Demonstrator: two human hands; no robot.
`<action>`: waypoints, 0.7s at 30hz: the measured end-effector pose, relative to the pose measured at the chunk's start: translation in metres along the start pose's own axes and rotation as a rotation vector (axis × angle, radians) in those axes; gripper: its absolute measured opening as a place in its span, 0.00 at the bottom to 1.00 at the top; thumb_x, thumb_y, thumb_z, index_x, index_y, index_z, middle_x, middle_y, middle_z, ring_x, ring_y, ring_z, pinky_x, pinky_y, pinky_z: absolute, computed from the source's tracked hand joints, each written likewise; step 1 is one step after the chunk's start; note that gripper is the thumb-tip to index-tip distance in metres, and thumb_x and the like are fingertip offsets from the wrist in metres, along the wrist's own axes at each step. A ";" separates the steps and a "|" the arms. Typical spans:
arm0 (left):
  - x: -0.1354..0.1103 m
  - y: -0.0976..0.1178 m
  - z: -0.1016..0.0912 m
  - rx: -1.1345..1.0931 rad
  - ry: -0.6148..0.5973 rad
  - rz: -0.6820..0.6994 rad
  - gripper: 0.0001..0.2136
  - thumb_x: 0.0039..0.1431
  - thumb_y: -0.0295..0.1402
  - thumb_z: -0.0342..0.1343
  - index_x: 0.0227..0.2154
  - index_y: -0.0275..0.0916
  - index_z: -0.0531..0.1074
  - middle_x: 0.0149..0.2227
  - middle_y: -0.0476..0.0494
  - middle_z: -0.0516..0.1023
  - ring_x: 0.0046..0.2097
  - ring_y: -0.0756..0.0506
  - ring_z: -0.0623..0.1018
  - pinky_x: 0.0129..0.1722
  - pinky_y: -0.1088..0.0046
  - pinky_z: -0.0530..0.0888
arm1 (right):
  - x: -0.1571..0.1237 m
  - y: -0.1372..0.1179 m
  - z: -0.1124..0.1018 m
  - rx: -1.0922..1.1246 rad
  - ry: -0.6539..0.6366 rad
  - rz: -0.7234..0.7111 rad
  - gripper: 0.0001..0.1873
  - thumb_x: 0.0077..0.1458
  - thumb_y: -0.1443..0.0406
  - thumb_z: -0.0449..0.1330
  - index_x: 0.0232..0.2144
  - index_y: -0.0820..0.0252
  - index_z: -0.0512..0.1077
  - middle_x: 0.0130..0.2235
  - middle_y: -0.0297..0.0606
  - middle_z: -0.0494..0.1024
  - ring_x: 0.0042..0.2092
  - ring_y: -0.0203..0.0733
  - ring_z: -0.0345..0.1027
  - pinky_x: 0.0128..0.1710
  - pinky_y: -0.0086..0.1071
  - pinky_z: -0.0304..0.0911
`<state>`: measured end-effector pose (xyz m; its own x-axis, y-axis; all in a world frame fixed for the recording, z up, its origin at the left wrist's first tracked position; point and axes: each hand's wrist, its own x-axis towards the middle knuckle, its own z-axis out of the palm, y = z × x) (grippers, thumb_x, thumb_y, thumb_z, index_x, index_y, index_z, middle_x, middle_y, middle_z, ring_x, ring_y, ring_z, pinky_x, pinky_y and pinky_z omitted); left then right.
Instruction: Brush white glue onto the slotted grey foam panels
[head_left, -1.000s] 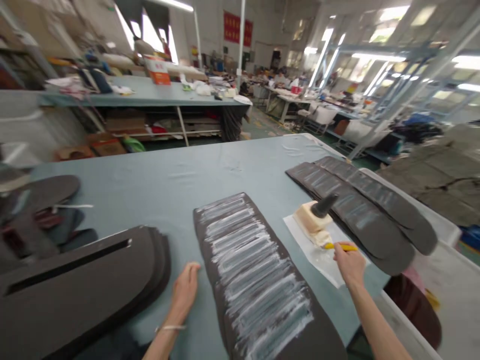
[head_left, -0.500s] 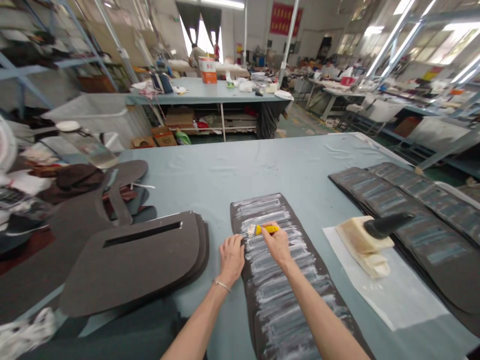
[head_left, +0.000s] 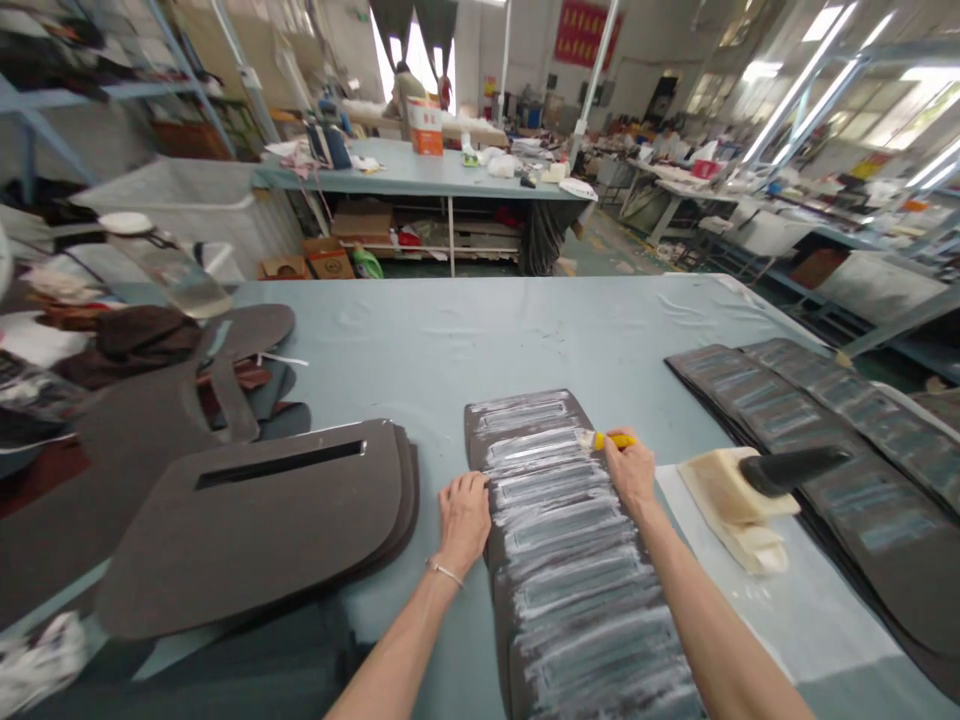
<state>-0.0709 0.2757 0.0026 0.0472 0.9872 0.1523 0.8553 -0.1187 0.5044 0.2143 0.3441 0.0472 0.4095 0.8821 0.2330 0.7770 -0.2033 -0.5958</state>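
A long dark panel [head_left: 630, 490] with a row of slots lies before me, streaked across with white, wet-looking glue or paste. My right hand [head_left: 631, 472] is closed around the yellow handle of a small brush [head_left: 606, 440]. The bristles touch the panel near its right edge, towards the far end. At the panel's left edge is my left hand [head_left: 463, 515], its fingers bent and close together, the tips on the edge; the thumb's grip is partly hidden. More panels seem to lie beneath the top one.
Dark rounded pieces [head_left: 285, 530] with a slot are stacked at left. On the right, a cream container [head_left: 724, 500] with a black part stands on a white sheet [head_left: 795, 600], beside stacks of streaked panels [head_left: 847, 450]. A bottle [head_left: 169, 265] leans at far left. A person [head_left: 405, 95] is in the background.
My right hand has drawn the brush rightwards across the panel, from near my left hand to the right edge, and fresh white shows along that band. My left hand has stayed at the edge.
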 end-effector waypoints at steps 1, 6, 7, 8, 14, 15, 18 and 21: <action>0.002 -0.001 0.000 -0.008 0.008 -0.016 0.11 0.61 0.28 0.42 0.41 0.44 0.68 0.44 0.46 0.72 0.48 0.45 0.67 0.48 0.64 0.61 | -0.005 -0.012 0.004 0.055 -0.016 -0.026 0.15 0.51 0.56 0.52 0.32 0.59 0.72 0.19 0.31 0.67 0.23 0.37 0.58 0.28 0.30 0.52; 0.019 -0.008 0.000 -0.029 0.062 -0.016 0.12 0.61 0.27 0.42 0.44 0.44 0.67 0.47 0.46 0.71 0.51 0.45 0.66 0.50 0.63 0.59 | -0.054 -0.089 0.047 0.347 -0.256 -0.213 0.13 0.52 0.57 0.52 0.32 0.58 0.72 0.26 0.32 0.72 0.26 0.36 0.61 0.29 0.28 0.55; 0.021 -0.009 0.000 -0.028 0.053 0.001 0.13 0.61 0.26 0.42 0.43 0.44 0.67 0.47 0.46 0.71 0.51 0.45 0.66 0.50 0.63 0.59 | -0.061 -0.097 0.055 0.370 -0.318 -0.251 0.12 0.53 0.57 0.52 0.32 0.57 0.72 0.27 0.33 0.72 0.27 0.36 0.62 0.30 0.28 0.55; 0.023 -0.011 0.000 -0.026 0.037 0.017 0.13 0.60 0.25 0.42 0.43 0.44 0.67 0.47 0.46 0.72 0.51 0.45 0.66 0.50 0.63 0.59 | -0.064 -0.101 0.061 0.372 -0.369 -0.280 0.12 0.53 0.58 0.52 0.32 0.57 0.72 0.27 0.32 0.73 0.27 0.36 0.63 0.30 0.28 0.55; 0.021 -0.014 0.000 -0.031 -0.016 0.032 0.16 0.58 0.21 0.42 0.43 0.44 0.67 0.47 0.45 0.72 0.51 0.44 0.66 0.50 0.62 0.58 | -0.014 -0.030 0.037 0.085 -0.196 -0.150 0.16 0.51 0.55 0.51 0.32 0.57 0.72 0.22 0.33 0.70 0.25 0.38 0.60 0.28 0.30 0.53; 0.021 -0.014 0.000 -0.036 -0.014 0.026 0.16 0.57 0.21 0.42 0.43 0.44 0.67 0.47 0.45 0.71 0.50 0.45 0.65 0.50 0.62 0.58 | -0.002 -0.017 0.027 0.022 -0.136 -0.115 0.16 0.51 0.54 0.51 0.32 0.58 0.72 0.22 0.34 0.69 0.25 0.39 0.60 0.28 0.30 0.52; 0.025 -0.012 0.000 -0.051 -0.012 -0.006 0.16 0.57 0.21 0.42 0.41 0.44 0.68 0.45 0.46 0.72 0.49 0.45 0.66 0.50 0.62 0.57 | 0.013 -0.007 0.009 -0.048 -0.047 -0.082 0.17 0.52 0.54 0.50 0.32 0.59 0.72 0.22 0.35 0.70 0.25 0.39 0.60 0.28 0.31 0.52; 0.034 -0.012 0.001 -0.058 0.011 -0.055 0.14 0.57 0.22 0.42 0.40 0.43 0.68 0.43 0.45 0.72 0.48 0.44 0.66 0.50 0.62 0.58 | -0.006 -0.042 0.021 0.127 -0.110 -0.156 0.17 0.52 0.54 0.50 0.32 0.59 0.71 0.25 0.35 0.71 0.26 0.37 0.60 0.30 0.30 0.54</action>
<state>-0.0792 0.3110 0.0013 -0.0049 0.9913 0.1317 0.8253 -0.0704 0.5602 0.1686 0.3564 0.0547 0.2290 0.9410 0.2493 0.7576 -0.0115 -0.6526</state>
